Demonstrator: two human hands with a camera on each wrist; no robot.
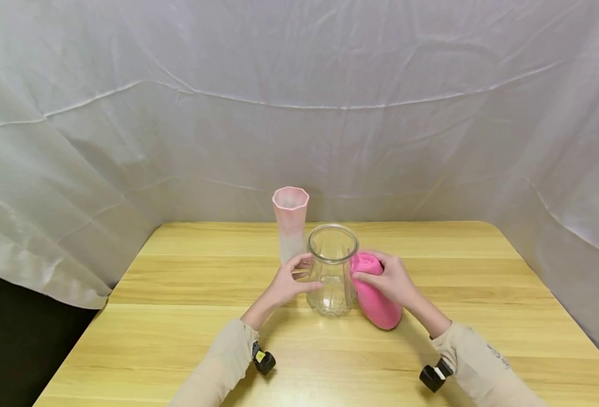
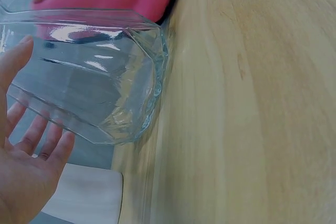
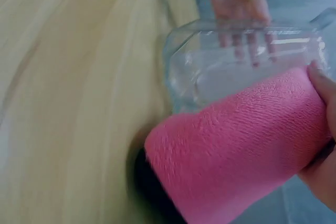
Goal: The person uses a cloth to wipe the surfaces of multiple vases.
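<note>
Mid-desk, toward its far edge: clear glass vase (image 1: 332, 270), upright, rigid, slippery, breakable. My left hand (image 1: 286, 282) cups its flank with relaxed fingers; I would grip the waist. My right hand (image 1: 388, 278) clutches a soft pink cloth (image 1: 375, 299) alongside.

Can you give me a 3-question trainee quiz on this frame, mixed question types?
1. True or false: the right hand holds the pink cloth roll.
2. Multiple choice: where does the pink vase stand relative to the clear glass vase? A) behind it, toward the backdrop B) in front of it, nearer the person C) lying on its side to the right of it.
3. Fill in: the left hand is at the ___ vase.

Key
1. True: its fingers curl round the roll, which lies right beside the glass vase.
2. A.
3. Clear glass; whether the fingers actually touch it cannot be told.
</note>
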